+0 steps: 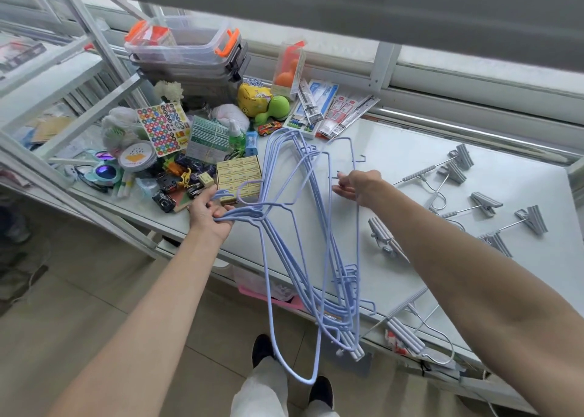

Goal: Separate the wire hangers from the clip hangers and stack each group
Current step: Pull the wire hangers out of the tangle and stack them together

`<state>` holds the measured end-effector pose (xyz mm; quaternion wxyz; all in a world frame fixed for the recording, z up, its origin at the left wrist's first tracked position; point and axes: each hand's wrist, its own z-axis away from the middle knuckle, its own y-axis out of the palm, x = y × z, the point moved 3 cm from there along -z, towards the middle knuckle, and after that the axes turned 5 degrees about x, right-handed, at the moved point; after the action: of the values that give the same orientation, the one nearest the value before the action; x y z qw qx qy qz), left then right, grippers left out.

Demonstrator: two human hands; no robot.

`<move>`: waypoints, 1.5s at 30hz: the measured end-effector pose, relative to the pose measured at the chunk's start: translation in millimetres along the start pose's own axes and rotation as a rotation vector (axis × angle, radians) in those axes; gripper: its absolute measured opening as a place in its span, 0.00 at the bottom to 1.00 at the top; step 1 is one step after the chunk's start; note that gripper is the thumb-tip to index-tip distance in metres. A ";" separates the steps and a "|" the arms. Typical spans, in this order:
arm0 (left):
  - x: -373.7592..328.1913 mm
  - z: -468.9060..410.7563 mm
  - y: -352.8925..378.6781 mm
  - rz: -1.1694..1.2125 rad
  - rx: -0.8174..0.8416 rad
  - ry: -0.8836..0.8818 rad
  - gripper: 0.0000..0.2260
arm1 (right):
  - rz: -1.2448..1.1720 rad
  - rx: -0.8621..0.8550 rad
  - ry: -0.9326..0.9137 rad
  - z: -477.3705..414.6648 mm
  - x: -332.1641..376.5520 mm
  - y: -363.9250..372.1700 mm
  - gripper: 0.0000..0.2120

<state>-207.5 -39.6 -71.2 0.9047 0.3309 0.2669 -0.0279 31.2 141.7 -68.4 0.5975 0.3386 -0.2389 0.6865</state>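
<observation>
My left hand (211, 216) grips the hooks of a bundle of several pale blue wire hangers (303, 233), which hang tilted over the front edge of the glass counter (410, 151). One more blue wire hanger (351, 151) stands apart from the bundle, and my right hand (354, 184) pinches its wire. Several grey clip hangers (458, 167) with metal rods lie scattered on the counter's right side. Another clip hanger (407, 337) lies at the front edge below my right forearm.
A heap of small goods fills the counter's left: stacked clear bins (186, 50), a sticker sheet (162, 127), yellow boxes (238, 172), toy cars, sunglasses, pen packs (335, 107). A metal shelf frame stands at the left. My feet are on the tiled floor below.
</observation>
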 end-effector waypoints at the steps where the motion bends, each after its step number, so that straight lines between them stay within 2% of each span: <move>1: -0.5 0.0 0.3 -0.002 0.003 0.005 0.15 | 0.015 -0.007 -0.015 -0.1 2.2 -1.9 0.12; 6: -0.6 -0.2 1.9 0.005 0.007 0.032 0.13 | 0.032 -0.037 -0.116 0.1 14.9 -1.1 0.09; 10: -0.2 2.4 2.2 0.012 -0.007 0.028 0.15 | 0.319 -0.097 -0.190 1.5 19.9 3.1 0.10; 13: -0.3 4.3 3.5 0.008 -0.026 0.013 0.16 | 0.383 -0.109 -0.249 3.3 22.7 3.5 0.08; 18: -1.3 6.6 3.5 0.007 -0.059 0.001 0.14 | 0.074 -0.114 -0.257 6.4 32.7 -1.4 0.14; 22: -2.3 9.0 4.4 0.011 -0.062 -0.013 0.17 | -0.015 -0.130 -0.197 4.8 31.9 -7.8 0.13; 25: -1.2 11.3 6.0 0.047 -0.046 -0.035 0.22 | -0.052 -0.029 -0.105 9.0 22.3 -3.3 0.11; 28: 0.0 9.5 4.2 0.092 -0.068 -0.056 0.25 | 0.217 0.085 -0.049 14.4 5.9 4.4 0.09; 31: 1.5 8.1 1.3 0.136 -0.056 -0.079 0.26 | 0.409 0.091 -0.029 12.0 -9.9 11.7 0.06; 33: 1.3 8.0 -0.7 0.135 -0.036 -0.092 0.29 | 0.426 0.048 -0.065 11.9 -11.1 13.5 0.03; 41: 0.2 1.9 -5.7 0.216 0.056 -0.170 0.26 | 0.331 0.063 -0.272 6.2 12.2 17.9 0.10; 45: -1.6 1.4 -8.5 0.225 0.075 -0.192 0.25 | 0.387 0.059 -0.365 9.5 24.1 30.9 0.05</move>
<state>-210.2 -47.3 -74.5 0.9105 0.3879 0.1394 0.0322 1.2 145.4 -41.7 0.3921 0.4220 -0.3830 0.7221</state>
